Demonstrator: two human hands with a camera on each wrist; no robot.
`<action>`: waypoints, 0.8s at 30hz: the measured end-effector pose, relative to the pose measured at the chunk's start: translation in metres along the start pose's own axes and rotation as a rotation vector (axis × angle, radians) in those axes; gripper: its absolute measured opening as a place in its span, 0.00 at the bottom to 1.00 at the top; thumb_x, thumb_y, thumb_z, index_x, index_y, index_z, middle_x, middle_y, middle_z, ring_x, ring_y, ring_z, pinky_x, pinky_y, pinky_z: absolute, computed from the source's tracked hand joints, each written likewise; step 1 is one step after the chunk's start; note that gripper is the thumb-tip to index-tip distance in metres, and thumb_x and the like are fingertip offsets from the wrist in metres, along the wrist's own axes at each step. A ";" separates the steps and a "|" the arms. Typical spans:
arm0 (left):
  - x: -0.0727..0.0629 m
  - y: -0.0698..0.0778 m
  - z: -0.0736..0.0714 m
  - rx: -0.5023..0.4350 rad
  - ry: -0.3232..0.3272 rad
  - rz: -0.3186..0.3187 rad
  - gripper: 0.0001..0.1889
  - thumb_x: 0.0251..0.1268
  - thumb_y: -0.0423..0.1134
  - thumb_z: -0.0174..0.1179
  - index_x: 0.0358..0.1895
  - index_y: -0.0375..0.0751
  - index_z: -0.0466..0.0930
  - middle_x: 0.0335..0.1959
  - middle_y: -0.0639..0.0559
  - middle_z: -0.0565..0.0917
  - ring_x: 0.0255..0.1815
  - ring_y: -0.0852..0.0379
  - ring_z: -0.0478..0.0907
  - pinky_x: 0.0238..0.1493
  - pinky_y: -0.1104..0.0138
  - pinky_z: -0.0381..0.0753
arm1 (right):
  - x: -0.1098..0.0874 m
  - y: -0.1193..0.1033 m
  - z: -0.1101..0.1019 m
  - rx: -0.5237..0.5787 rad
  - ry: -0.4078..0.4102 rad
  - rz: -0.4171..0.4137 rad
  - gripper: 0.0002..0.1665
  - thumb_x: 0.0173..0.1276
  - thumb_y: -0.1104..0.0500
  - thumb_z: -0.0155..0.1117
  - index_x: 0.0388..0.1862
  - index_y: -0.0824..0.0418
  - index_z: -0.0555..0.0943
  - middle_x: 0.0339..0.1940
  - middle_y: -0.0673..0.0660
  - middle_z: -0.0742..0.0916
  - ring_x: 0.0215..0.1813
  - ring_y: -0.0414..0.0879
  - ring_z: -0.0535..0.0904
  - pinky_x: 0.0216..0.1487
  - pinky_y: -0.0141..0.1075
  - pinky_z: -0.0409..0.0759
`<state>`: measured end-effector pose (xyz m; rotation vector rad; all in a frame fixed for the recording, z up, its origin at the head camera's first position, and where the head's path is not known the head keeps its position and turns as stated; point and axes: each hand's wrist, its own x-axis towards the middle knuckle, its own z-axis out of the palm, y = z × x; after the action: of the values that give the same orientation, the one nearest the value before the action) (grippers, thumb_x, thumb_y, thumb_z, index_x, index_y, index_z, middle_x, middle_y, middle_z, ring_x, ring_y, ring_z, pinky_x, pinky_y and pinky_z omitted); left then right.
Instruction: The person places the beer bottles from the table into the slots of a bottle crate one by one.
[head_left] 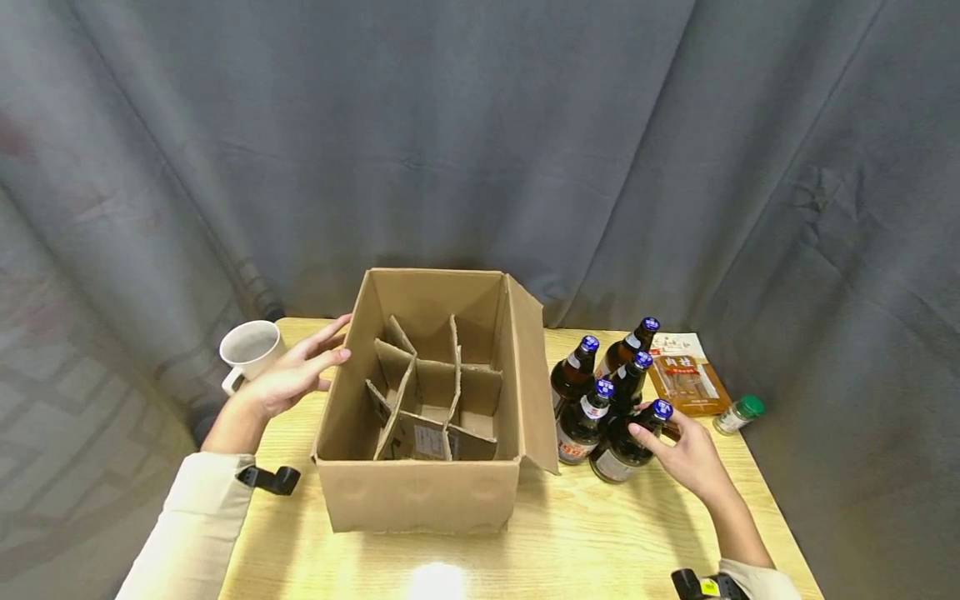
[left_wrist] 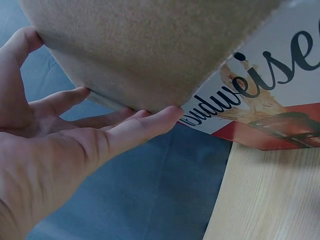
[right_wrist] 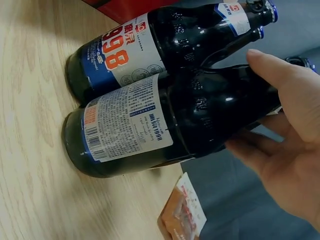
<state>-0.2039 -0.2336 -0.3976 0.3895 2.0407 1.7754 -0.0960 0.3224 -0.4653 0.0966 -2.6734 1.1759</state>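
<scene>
Now we are gripping a bottle (head_left: 624,447) near its neck with our right hand (head_left: 692,457). Meanwhile, we are resting our left hand (head_left: 288,381), fingers spread, against the box (head_left: 420,497).

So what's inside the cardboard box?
Inside the cardboard box, cardboard dividers split the space into cells, and a pale printed patch shows toward the near side. The dividers cover parts of the bottom, so anything lying low behind them can't be seen.

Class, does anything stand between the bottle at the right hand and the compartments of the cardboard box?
Yes. Just left of that bottle, a neighbouring bottle stands toward the cardboard box; beyond it rise the box's open flap and right wall.
</scene>
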 end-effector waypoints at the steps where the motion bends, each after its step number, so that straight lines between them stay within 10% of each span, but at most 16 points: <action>1: 0.000 0.000 0.000 0.000 -0.001 -0.002 0.37 0.78 0.41 0.48 0.81 0.46 0.39 0.79 0.31 0.43 0.75 0.33 0.47 0.56 0.45 0.63 | 0.000 0.000 0.000 0.009 0.008 -0.007 0.17 0.66 0.58 0.71 0.50 0.66 0.83 0.45 0.59 0.88 0.48 0.27 0.76 0.48 0.22 0.73; 10: 0.001 0.001 0.001 -0.002 0.005 -0.020 0.37 0.78 0.42 0.49 0.81 0.48 0.38 0.79 0.32 0.42 0.75 0.34 0.46 0.58 0.42 0.60 | 0.006 -0.018 -0.025 -0.090 0.002 -0.046 0.11 0.65 0.58 0.73 0.40 0.64 0.84 0.35 0.57 0.88 0.37 0.32 0.80 0.36 0.26 0.75; 24: -0.002 0.000 0.000 -0.003 -0.006 -0.014 0.37 0.78 0.41 0.49 0.82 0.48 0.38 0.79 0.33 0.40 0.76 0.33 0.43 0.61 0.33 0.54 | 0.054 -0.139 -0.134 -0.037 0.139 -0.108 0.08 0.63 0.61 0.73 0.38 0.64 0.86 0.25 0.39 0.87 0.27 0.32 0.83 0.29 0.22 0.75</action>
<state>-0.2019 -0.2344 -0.3970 0.3778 2.0310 1.7668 -0.1045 0.3280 -0.2647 0.1450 -2.5338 1.0596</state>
